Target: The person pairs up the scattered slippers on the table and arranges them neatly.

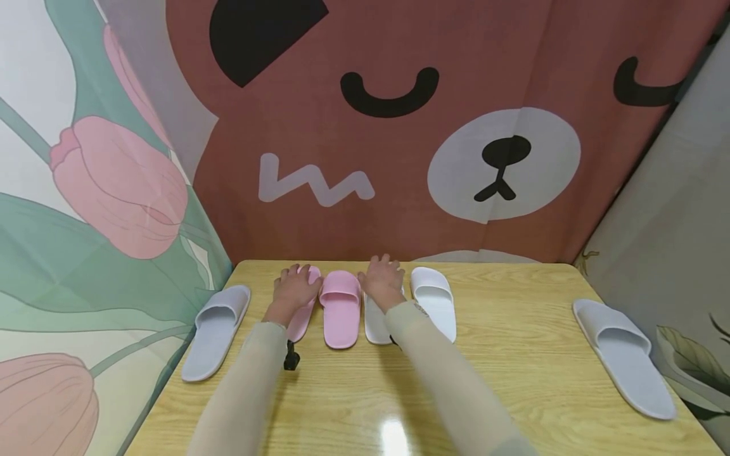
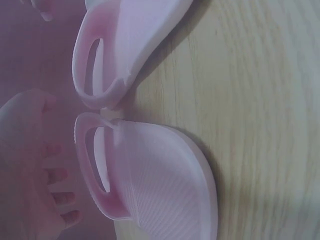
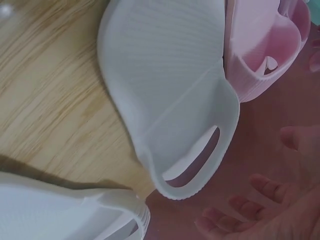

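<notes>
My left hand point(image 1: 294, 290) hovers over the leftmost pink slipper point(image 1: 299, 324), covering part of its strap. In the left wrist view that hand point(image 2: 25, 165) has loosely extended fingers, apart from the slippers. A second pink slipper point(image 1: 341, 320) lies between my hands. Over the front of a pale grey-white slipper point(image 1: 375, 323) is my right hand point(image 1: 383, 278). The right wrist view shows its fingers relaxed, with a gap to that slipper's strap point(image 3: 227, 107). Just right of it lies a whiter slipper point(image 1: 436, 301). Neither hand holds anything.
Two pale grey slippers lie apart from the row: one point(image 1: 211, 342) by the table's left edge, another point(image 1: 633, 361) by its right edge. Beneath everything is a wood-grain table point(image 1: 502, 380). A printed bear curtain point(image 1: 399, 228) hangs behind it, with patterned cloths at both sides.
</notes>
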`<state>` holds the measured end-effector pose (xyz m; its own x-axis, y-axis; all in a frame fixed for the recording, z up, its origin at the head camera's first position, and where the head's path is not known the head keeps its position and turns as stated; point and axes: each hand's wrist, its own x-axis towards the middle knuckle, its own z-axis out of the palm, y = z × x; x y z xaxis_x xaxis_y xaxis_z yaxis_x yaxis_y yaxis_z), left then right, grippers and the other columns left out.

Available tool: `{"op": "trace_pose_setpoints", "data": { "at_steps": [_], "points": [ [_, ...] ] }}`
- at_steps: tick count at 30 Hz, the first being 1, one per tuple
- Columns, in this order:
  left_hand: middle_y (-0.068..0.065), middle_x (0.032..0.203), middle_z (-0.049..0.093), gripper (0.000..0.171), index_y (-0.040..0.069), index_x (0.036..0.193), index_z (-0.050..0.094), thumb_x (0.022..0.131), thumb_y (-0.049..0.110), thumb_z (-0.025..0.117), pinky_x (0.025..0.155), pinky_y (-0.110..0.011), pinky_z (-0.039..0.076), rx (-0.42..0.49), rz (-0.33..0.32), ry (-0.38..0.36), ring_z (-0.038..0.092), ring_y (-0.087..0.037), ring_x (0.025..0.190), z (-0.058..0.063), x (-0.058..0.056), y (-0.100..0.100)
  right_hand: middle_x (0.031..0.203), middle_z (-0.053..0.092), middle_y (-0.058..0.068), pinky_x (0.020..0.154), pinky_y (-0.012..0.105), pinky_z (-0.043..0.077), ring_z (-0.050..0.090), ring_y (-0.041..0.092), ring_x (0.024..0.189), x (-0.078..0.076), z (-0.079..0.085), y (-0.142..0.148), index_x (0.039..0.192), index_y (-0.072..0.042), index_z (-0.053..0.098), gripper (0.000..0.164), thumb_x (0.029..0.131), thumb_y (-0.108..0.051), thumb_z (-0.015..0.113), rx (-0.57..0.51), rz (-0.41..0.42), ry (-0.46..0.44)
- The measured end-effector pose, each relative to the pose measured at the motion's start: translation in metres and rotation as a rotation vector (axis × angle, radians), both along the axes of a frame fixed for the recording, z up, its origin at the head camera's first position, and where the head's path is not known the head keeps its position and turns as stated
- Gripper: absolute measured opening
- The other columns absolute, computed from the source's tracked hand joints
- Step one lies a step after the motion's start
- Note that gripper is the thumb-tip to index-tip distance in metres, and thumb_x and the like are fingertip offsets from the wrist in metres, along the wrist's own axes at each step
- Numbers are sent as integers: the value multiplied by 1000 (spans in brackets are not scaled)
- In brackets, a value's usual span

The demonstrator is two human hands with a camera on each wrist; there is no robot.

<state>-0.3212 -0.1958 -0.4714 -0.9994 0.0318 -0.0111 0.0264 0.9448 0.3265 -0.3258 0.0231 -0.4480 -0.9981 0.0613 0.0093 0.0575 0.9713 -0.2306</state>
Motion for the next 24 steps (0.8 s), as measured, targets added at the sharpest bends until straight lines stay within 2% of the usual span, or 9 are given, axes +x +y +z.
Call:
{"op": "trace_pose_setpoints", "data": {
  "at_steps": [6,15,24],
  "points": [
    [-24,161,28,75,9,157,36,100,58,36,115,-67,22,-17,-1,1,22,-48,147,-1,0,-1,133,51,20,100,57,45,49,43,125,-1,-1,9,138,-5,53,64,97,-54,58,2,-2,14],
    [-25,161,28,74,9,157,35,101,56,38,115,-67,21,-14,-7,5,22,-49,147,0,2,-1,130,52,21,100,58,45,50,44,124,2,3,20,137,-3,53,64,97,-52,58,1,22,36],
    [-25,159,30,75,9,156,36,100,58,36,114,-67,23,-41,-17,27,25,-49,145,-3,-2,-4,130,52,21,102,58,44,50,44,124,3,4,28,138,-3,53,63,98,-51,59,4,21,37]
  ]
}}
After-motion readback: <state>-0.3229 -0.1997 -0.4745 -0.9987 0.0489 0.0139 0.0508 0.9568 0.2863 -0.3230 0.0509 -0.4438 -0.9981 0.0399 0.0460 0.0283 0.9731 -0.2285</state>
